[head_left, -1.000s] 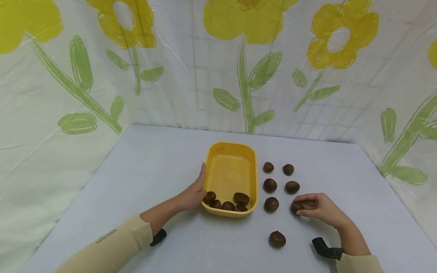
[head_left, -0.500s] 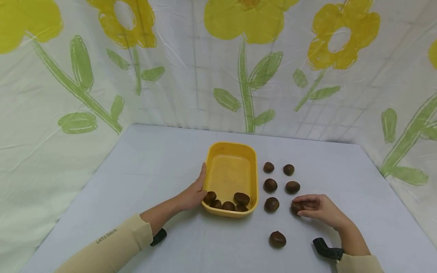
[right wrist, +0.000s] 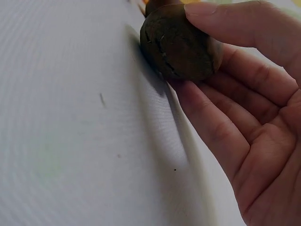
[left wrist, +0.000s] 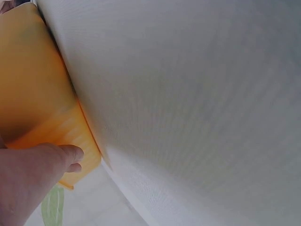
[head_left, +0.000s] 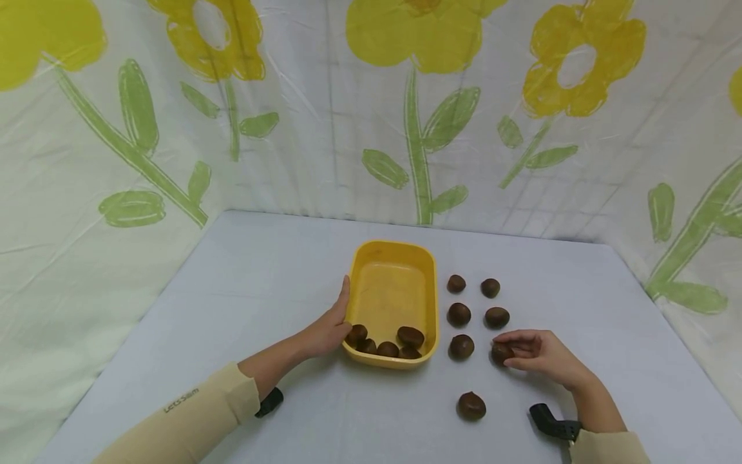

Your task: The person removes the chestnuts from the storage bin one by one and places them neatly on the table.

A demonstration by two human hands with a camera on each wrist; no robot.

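Observation:
In the head view, a yellow plastic tub [head_left: 394,290] stands on the table with several chestnuts [head_left: 388,349] at its near end. My left hand [head_left: 327,332] rests along the tub's left side, fingers extended; in the left wrist view the fingertips [left wrist: 73,153] touch its outer wall. My right hand [head_left: 545,354] pinches a dark brown chestnut [right wrist: 178,44] between thumb and fingers, low over the cloth. This chestnut [head_left: 501,353] lines up with the nearest end of the right column of loose chestnuts.
Two short columns of chestnuts [head_left: 459,314] lie right of the tub, with another chestnut [head_left: 496,317] just beyond my right hand. A single chestnut [head_left: 471,406] lies nearer the front. A pale cloth covers the table [head_left: 278,258]; a flower-print curtain [head_left: 313,129] hangs behind.
My right hand has shifted very slightly to the left with the chestnut in its fingers. The left hand and the tub stay where they were.

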